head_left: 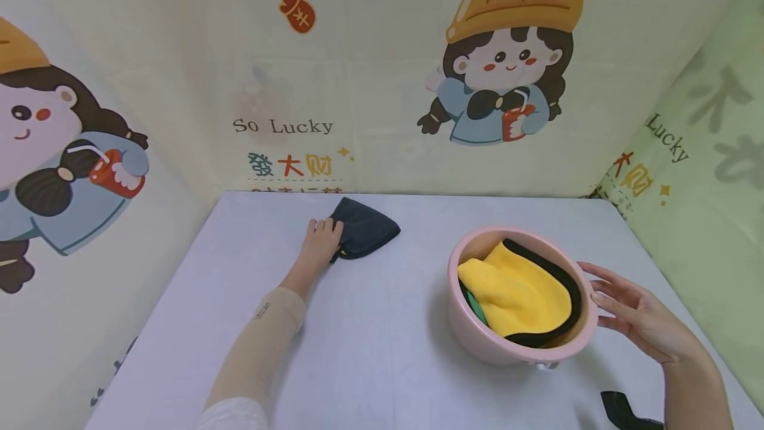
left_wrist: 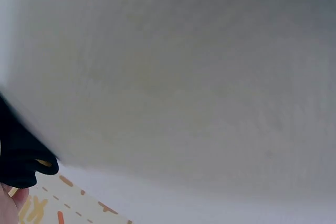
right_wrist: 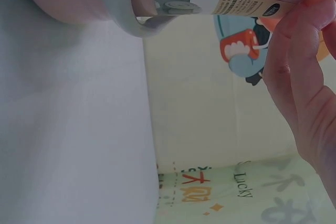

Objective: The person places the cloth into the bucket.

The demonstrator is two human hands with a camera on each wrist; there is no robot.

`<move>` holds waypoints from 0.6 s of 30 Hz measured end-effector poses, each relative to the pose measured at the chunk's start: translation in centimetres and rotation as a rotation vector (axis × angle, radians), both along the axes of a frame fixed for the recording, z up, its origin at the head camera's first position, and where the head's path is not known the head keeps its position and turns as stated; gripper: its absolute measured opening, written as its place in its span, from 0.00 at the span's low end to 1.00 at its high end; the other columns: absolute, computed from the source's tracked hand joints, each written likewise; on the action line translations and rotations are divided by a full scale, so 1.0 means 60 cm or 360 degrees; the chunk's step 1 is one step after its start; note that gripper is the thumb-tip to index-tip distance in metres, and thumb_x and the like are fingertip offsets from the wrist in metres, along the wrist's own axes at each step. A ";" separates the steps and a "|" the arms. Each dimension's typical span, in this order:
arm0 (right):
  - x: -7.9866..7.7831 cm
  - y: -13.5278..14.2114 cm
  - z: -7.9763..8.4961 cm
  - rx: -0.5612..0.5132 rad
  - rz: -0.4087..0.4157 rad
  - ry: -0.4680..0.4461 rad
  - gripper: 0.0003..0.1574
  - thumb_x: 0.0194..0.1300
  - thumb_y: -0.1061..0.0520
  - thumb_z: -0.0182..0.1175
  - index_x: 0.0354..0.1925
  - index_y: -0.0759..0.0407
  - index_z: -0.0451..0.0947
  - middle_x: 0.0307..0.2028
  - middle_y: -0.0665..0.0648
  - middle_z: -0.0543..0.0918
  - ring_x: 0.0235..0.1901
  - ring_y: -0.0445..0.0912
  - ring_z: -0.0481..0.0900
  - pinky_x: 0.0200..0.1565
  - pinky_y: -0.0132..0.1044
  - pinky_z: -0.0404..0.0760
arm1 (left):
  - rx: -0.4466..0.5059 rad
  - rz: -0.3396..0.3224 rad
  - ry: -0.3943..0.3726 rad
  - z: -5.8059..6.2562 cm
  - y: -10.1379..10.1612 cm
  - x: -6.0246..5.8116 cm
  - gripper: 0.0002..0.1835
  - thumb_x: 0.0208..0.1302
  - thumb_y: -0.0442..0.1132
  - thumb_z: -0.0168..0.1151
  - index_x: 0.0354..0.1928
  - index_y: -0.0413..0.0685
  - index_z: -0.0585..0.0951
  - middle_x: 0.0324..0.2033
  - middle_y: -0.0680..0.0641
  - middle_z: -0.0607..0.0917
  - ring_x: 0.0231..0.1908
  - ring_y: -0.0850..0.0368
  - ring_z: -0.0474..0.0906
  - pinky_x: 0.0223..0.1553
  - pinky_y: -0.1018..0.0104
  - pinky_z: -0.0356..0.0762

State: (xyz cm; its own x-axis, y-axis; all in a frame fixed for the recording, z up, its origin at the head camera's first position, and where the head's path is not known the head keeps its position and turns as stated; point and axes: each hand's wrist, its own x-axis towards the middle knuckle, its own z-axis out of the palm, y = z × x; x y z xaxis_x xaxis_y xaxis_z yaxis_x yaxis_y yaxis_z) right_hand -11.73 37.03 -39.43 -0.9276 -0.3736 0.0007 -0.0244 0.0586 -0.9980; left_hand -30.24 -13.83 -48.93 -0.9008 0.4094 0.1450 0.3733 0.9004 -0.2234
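At the far left of the table, my left hand [head_left: 323,239] grips the near-left corner of a dark folded cloth [head_left: 367,227]. A sliver of yellow shows at the cloth's lower edge. In the left wrist view the dark cloth [left_wrist: 21,156] is at the left edge, with fingers [left_wrist: 9,211] just below it. On the right stands a round pink bucket [head_left: 477,344] holding a yellow cloth with black edging [head_left: 525,290] and a green piece [head_left: 476,307]. My right hand [head_left: 641,314] touches the bucket's outer right side near the rim, fingers spread and slightly bent.
The white table [head_left: 370,363] meets printed hangings at the back and right. A pale handle [right_wrist: 118,3] and a printed label [right_wrist: 241,4] are on the bucket's side. Near my right wrist a black curved piece [head_left: 623,410] shows at the lower edge.
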 end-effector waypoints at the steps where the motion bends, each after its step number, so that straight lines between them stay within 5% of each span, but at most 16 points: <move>1: 0.000 0.000 0.000 0.0007 -0.0003 -0.0002 0.32 0.68 0.70 0.39 0.66 0.49 0.58 0.50 0.44 0.76 0.44 0.38 0.77 0.41 0.36 0.79 | 0.0010 -0.0013 0.0044 0.000 0.000 0.001 0.24 0.59 0.45 0.61 0.52 0.40 0.67 0.44 0.37 0.71 0.46 0.42 0.70 0.52 0.49 0.61; 11: 0.000 0.000 -0.003 -0.0038 0.0010 -0.0006 0.33 0.68 0.71 0.38 0.66 0.48 0.59 0.51 0.44 0.76 0.44 0.39 0.78 0.41 0.36 0.79 | 0.0116 -0.0151 0.0610 0.017 0.006 0.009 0.21 0.54 0.44 0.66 0.43 0.41 0.68 0.35 0.38 0.74 0.34 0.44 0.71 0.41 0.54 0.67; 18: 0.002 -0.002 0.000 0.0043 -0.0021 0.0007 0.32 0.68 0.70 0.39 0.67 0.50 0.58 0.50 0.43 0.76 0.44 0.38 0.78 0.41 0.36 0.79 | 0.0149 -0.0228 0.0809 0.075 0.034 0.020 0.27 0.46 0.48 0.72 0.43 0.42 0.70 0.32 0.40 0.75 0.31 0.45 0.72 0.36 0.57 0.67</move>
State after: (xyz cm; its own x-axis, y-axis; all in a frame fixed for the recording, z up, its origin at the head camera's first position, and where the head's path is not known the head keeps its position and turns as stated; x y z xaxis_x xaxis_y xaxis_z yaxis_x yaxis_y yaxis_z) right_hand -11.63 36.89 -39.44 -0.9324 -0.3613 -0.0049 -0.0280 0.0857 -0.9959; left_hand -29.06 -11.79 -44.45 -0.6434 0.4877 0.5900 0.3597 0.8730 -0.3294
